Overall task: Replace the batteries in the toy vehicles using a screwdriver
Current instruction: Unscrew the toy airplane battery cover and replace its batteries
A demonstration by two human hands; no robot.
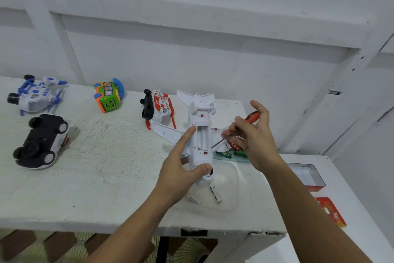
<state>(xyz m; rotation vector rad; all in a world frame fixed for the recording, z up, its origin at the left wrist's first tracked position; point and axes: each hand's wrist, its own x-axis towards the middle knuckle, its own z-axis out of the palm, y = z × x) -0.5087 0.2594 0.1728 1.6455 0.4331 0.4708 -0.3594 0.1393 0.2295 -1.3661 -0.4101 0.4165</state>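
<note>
A white toy airplane (199,117) lies belly up on the white table, its battery compartment open and bare. My left hand (181,164) grips the plane's fuselage near the nose, thumb under the front, index finger along its side. My right hand (253,137) holds a screwdriver (251,117) with a red and black handle, its metal tip pointing into the open compartment. A white battery (215,194) lies in a clear plastic tray (230,203) just in front of the plane. Green and red batteries (229,153) lie under my right hand.
Other toys stand on the table (96,166): a blue and white helicopter (36,94), a black and white car (41,141) upside down, a green and orange bus (108,95), a red and white helicopter (158,108). An open red box (309,176) and its red lid (331,211) sit at the right.
</note>
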